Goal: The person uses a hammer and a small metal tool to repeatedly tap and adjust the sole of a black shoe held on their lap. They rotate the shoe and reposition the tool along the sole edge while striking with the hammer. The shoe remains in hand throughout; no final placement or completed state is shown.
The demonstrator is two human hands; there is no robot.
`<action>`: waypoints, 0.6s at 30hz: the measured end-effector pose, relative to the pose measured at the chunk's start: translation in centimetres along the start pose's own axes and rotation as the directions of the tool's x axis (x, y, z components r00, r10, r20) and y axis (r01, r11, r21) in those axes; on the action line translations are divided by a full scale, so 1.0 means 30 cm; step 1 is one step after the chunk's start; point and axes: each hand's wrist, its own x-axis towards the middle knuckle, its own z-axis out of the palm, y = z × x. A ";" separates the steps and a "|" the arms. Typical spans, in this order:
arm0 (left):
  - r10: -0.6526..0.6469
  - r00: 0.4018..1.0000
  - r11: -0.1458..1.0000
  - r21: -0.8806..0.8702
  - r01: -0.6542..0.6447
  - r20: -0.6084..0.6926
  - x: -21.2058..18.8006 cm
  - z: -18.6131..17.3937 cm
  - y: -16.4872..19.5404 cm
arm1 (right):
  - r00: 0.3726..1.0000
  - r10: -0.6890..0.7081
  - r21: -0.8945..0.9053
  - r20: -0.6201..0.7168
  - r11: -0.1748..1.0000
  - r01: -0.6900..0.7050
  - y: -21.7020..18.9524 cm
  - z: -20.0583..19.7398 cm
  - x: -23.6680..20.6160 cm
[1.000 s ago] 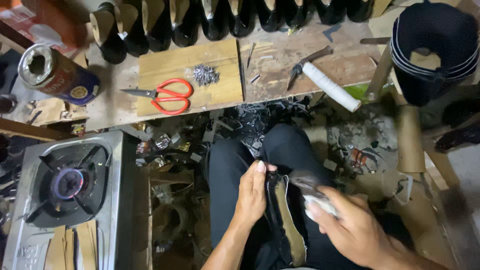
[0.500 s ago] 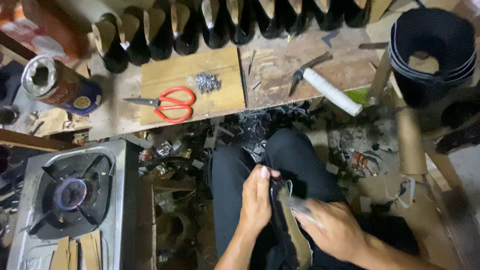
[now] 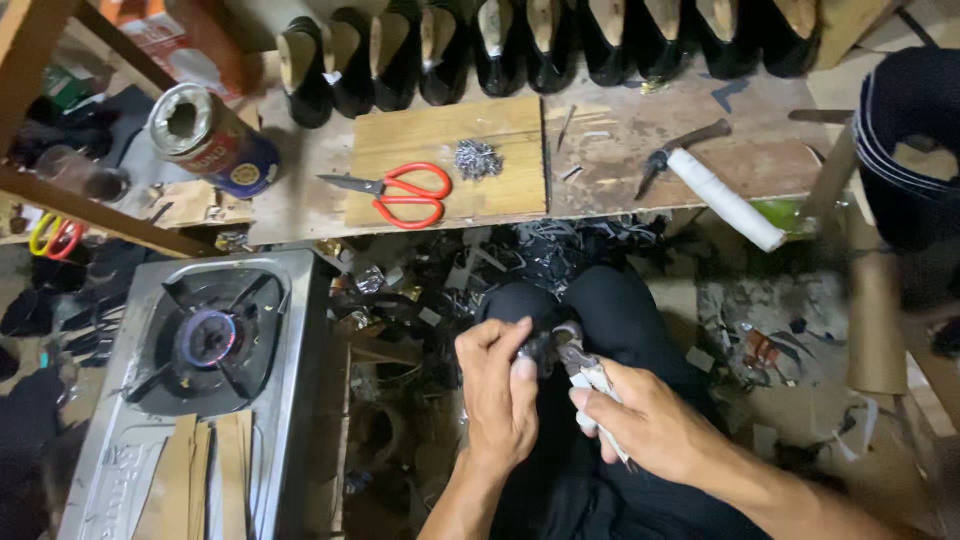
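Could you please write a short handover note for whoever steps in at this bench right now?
Left hand: gripping the dark shoe piece on the lap.
Right hand: closed on the pincers, jaws at the piece's edge.
On the bench: red scissors and a tack pile on the wooden board, hammer to the right, row of black shoes on lasts behind. Gas stove lit, left.
Done: piece gripped.
Left: progress on the piece cannot be judged from here.
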 end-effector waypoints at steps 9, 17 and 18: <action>0.029 0.994 0.990 0.131 -0.043 0.102 -0.009 -0.071 -0.024 | 0.849 -0.524 -0.724 0.063 0.562 0.400 0.008 -0.015 -0.011; -0.270 0.942 0.938 0.273 0.212 0.199 0.014 -0.088 0.059 | 0.667 -0.723 -0.612 -0.178 0.612 0.501 0.115 0.158 0.068; -0.249 0.952 0.936 0.298 0.188 0.179 0.012 -0.084 0.062 | 0.700 -0.695 -0.605 -0.166 0.632 0.484 0.111 0.160 0.053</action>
